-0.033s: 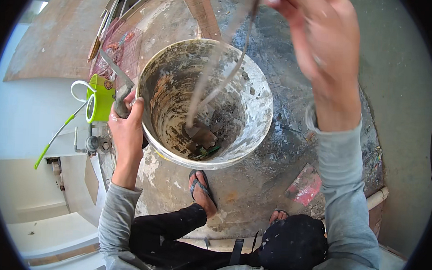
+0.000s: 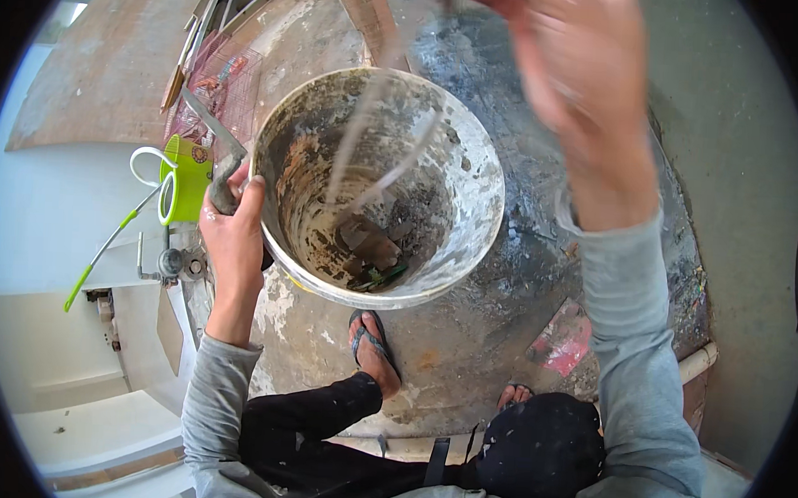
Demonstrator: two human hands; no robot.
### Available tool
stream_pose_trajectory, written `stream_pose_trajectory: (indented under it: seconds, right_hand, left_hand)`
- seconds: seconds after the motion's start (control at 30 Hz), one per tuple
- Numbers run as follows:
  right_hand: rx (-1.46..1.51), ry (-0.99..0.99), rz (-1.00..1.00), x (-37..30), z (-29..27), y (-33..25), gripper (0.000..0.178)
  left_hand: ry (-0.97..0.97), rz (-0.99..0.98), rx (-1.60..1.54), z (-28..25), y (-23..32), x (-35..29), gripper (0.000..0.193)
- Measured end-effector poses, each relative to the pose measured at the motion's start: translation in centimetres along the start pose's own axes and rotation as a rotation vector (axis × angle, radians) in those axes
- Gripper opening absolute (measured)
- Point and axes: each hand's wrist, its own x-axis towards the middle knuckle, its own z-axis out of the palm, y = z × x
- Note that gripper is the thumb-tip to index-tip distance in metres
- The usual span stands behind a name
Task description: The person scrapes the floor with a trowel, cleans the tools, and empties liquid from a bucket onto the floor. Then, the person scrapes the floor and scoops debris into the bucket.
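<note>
A large bucket (image 2: 486, 199), its inside crusted with dried plaster, hangs tilted toward me before my legs. My left hand (image 2: 230, 237) is closed on its left rim. The same hand also holds a grey, bent metal bar (image 2: 227, 175) that sticks up past the rim. Broken brown pieces (image 2: 369, 241), dark crumbs and a green scrap lie at the bottom. Above the bucket's far right side is my right hand (image 2: 584, 79), smeared by motion, its fingertips partly cut off by the top edge. From it, long thin pale strips (image 2: 403, 165) run blurred down into the bucket.
A lime-green tub (image 2: 188, 182) with a white-handled green stick (image 2: 109, 254) stands at left. Beyond it are a pink wire rack (image 2: 215, 85) and a wooden board (image 2: 366, 21). A pink-stained sheet (image 2: 562, 339) lies on the stained floor near my right foot (image 2: 514, 396).
My right hand has shifted slightly up and left, and the blurred strips have swung left inside the bucket. My left hand stays on the rim.
</note>
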Motion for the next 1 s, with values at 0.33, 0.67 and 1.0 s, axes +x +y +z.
stream_pose_trajectory:
  seconds: [0.33, 0.67, 1.0]
  right_hand:
    - [-0.814, 0.215, 0.459, -16.7, -11.2, 2.7, 0.034]
    - [-1.801, 0.736, 1.114, -44.2, -23.2, -2.0, 0.099]
    - [-1.654, 0.962, 1.063, -46.4, -23.8, 1.8, 0.075]
  left_hand:
    - [0.033, -0.123, -0.032, -3.9, -3.6, 1.2, 0.03]
    - [-0.023, -0.305, -0.146, -4.0, -2.8, 1.9, 0.038]
    - [-0.006, -0.304, -0.142, -3.7, -2.9, 1.8, 0.04]
